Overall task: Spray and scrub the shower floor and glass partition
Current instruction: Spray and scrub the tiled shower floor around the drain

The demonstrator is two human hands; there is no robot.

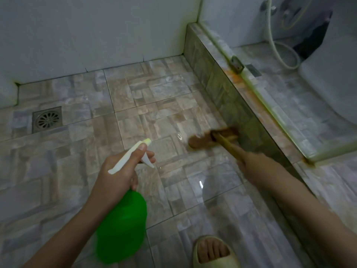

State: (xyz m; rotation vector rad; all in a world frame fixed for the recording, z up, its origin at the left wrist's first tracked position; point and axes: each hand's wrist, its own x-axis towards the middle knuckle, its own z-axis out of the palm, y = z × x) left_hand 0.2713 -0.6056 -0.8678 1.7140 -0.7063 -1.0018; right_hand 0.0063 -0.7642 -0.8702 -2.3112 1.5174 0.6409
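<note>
The shower floor point(135, 105) is spreading wide across the scene, and it is shining wet near the middle. The glass partition point(228, 35) is standing on the right, on top of a low tiled step point(218, 78), likely so water is staying on the shower side.

The green spray bottle point(123, 225) is hanging near the left, over the floor. Its white nozzle is pointing far and down at the tiles. It looks aimed that way so the spray is landing just in front of the brush point(210, 137).

The brown brush is touching the floor with its bristles, right beside the foot of the step, probably because dirt is gathering in that corner. It is looking blurred, so it seems to be scrubbing.

The left hand point(121, 171) is gripping the neck of the bottle, with one fingertip resting on top of the white head and others curling by the trigger, ready to squeeze. The right hand point(257, 165) is wrapping tightly round the brush handle.

The small drain point(47, 119) is sitting far left in the floor.
</note>
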